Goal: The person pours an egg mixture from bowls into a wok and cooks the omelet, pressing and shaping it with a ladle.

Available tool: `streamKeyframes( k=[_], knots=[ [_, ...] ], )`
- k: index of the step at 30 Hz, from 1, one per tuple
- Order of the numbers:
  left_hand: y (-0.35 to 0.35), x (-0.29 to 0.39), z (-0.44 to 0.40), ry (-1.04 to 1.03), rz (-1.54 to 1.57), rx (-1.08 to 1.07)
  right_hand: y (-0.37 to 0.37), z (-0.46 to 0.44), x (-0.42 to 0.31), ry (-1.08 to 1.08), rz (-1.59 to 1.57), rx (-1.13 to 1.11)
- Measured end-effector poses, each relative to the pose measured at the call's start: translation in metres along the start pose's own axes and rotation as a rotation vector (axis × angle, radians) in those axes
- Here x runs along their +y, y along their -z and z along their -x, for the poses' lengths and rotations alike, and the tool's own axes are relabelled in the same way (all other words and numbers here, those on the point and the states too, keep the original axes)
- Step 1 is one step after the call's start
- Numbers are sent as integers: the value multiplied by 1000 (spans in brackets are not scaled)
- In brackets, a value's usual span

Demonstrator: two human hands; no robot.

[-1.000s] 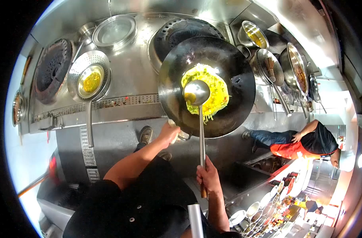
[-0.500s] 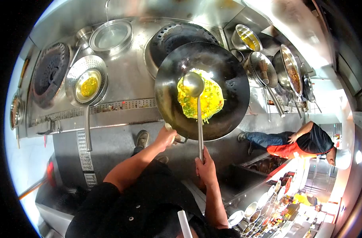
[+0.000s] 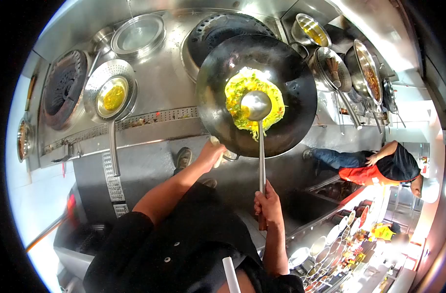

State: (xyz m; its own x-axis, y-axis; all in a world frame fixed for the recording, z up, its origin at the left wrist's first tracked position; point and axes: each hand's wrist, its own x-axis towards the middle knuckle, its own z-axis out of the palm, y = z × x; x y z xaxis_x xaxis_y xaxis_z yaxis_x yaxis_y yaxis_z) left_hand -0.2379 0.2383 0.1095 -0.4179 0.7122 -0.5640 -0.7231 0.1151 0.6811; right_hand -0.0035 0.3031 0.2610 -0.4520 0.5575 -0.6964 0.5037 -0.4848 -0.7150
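Note:
A large dark wok [image 3: 296,117] is tilted over the front edge of the stove. Inside it lies a yellow egg mixture with green shreds [image 3: 240,88], spread in a round. My left hand [image 3: 212,154] is closed around a pale cloth at the wok's small loop handle. My right hand [image 3: 269,204] grips the wooden end of a long metal ladle [image 3: 257,105], whose bowl rests over the lower middle of the egg.
Left on the stove are a strainer [image 3: 92,90] holding a yellow-filled bowl, a water pan [image 3: 137,35] and a burner [image 3: 64,88]. Several metal bowls [image 3: 311,30] stand at the right. A person in a red apron [image 3: 369,175] is at the right.
The ladle bowl has moved right and down across the egg, from its upper left part. The wok appears higher in the view, and my right hand has shifted right with the ladle.

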Motion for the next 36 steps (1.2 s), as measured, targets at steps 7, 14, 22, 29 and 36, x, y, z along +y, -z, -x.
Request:
streamKeyframes(
  k=[7, 14, 22, 29, 36],
  knots=[
    [2, -7, -5, -37, 6, 38, -1, 11, 3, 21, 114, -56],
    [2, -3, -1, -28, 32, 30, -7, -6, 3, 114, 191, 59],
    [3, 2, 0, 5, 68, -42, 10, -20, -3, 106, 267, 120],
    [7, 3, 0, 42, 3, -28, -5, -10, -10, 16, 20, -1],
    [1, 14, 6, 128, -94, 54, -31, -22, -27, 145, 220, -65]
  ],
)
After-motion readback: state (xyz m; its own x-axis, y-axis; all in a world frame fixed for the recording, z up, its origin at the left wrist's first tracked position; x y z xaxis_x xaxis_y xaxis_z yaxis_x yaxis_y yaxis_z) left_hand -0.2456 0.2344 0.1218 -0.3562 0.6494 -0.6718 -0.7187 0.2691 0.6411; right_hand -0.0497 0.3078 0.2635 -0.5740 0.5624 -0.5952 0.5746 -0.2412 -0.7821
